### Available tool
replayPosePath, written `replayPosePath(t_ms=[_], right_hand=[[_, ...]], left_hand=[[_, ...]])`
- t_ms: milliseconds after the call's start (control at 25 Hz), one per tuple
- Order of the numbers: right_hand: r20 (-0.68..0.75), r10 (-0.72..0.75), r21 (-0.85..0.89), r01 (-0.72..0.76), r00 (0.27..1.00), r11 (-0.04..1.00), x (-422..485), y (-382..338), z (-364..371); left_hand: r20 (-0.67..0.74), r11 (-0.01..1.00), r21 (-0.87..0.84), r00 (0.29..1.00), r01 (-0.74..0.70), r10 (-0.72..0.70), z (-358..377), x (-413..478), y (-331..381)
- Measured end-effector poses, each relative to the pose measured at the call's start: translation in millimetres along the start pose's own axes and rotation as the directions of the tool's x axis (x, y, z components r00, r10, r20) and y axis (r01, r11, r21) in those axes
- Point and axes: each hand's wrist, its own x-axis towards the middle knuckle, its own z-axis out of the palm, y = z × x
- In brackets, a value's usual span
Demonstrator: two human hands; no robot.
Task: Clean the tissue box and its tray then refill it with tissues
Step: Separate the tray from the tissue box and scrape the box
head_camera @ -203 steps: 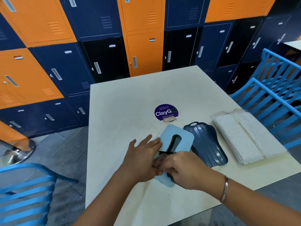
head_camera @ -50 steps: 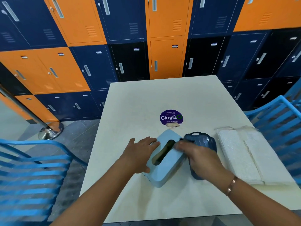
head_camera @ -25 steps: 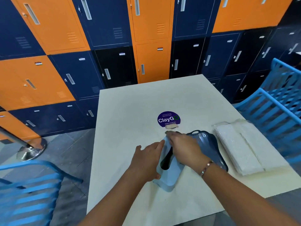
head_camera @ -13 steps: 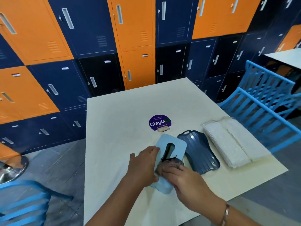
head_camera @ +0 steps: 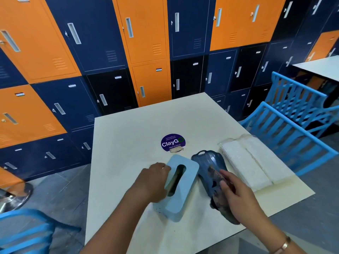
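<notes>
Tray (head_camera: 204, 160) near end hidden under right hand (head_camera: 238, 197); cloth (head_camera: 215, 178) blurred, grip unclear; tissue box (head_camera: 185, 189) interior dark.

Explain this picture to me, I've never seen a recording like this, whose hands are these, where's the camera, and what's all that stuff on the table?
There is no machine here. A person works with two bare hands, and one wide-angle camera worn on their head looks forward and down, so you see only their forearms and hands. The left hand grips the side of the light blue tissue box, which has a slot in its top. The right hand presses a dark cloth onto the dark blue tray beside the box. Further right lies a clear-wrapped pack of white tissues. Beyond the box, a round purple sticker is stuck on the pale table. Orange and blue lockers stand behind, and blue chairs stand at the side.
</notes>
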Motion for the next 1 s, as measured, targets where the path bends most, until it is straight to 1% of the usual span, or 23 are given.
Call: replayPosePath(t_ms=[80,120,200,240,320,440,480,560,680,760,840,920,1000], right_hand=[[-0.006,0.13,0.226,-0.125,0.992,0.966,0,3,-6],[0.021,0.194,0.367,-0.188,0.981,0.911,-1,1,-13],[0.126,0.347,0.595,-0.351,0.929,0.723,-6,-3,-12],[0.196,0.403,0.652,-0.426,0.894,0.628,-9,-5,-18],[0.334,0.432,0.707,-0.526,0.838,0.473,-11,-1,-32],[0.474,0.422,0.753,-0.604,0.772,0.259,-9,10,-59],[0.509,0.401,0.761,-0.616,0.761,0.202,-9,13,-69],[0.532,0.351,0.792,-0.6,0.77,0.115,-9,18,-84],[0.53,0.379,0.796,-0.599,0.759,0.086,-8,24,-102],[0.546,0.369,0.791,-0.608,0.752,0.07,-10,28,-114],[0.564,0.347,0.773,-0.627,0.75,0.099,-14,24,-123],[0.575,0.356,0.753,-0.647,0.736,0.121,-22,17,-130],[0.592,0.425,0.709,-0.693,0.685,0.132,-27,28,-133]], left_hand=[[-0.117,0.986,-0.136,0.987,0.096,-0.113,-3,8,22],[-0.145,0.972,-0.193,0.976,0.133,-0.162,-2,13,38],[-0.129,0.951,-0.248,0.966,0.186,-0.223,14,18,55],[-0.132,0.944,-0.258,0.96,0.208,-0.248,21,23,67],[-0.176,0.927,-0.278,0.935,0.253,-0.308,30,33,82],[-0.216,0.874,-0.346,0.878,0.34,-0.427,35,48,92],[-0.212,0.852,-0.374,0.861,0.366,-0.462,36,51,97],[-0.21,0.816,-0.422,0.833,0.395,-0.512,43,55,102],[-0.197,0.782,-0.447,0.805,0.435,-0.56,50,61,107],[-0.175,0.764,-0.452,0.794,0.46,-0.582,51,64,109],[-0.165,0.742,-0.467,0.777,0.481,-0.607,52,65,111],[-0.152,0.707,-0.508,0.757,0.492,-0.636,52,65,111],[-0.126,0.67,-0.553,0.746,0.495,-0.654,51,65,110]])
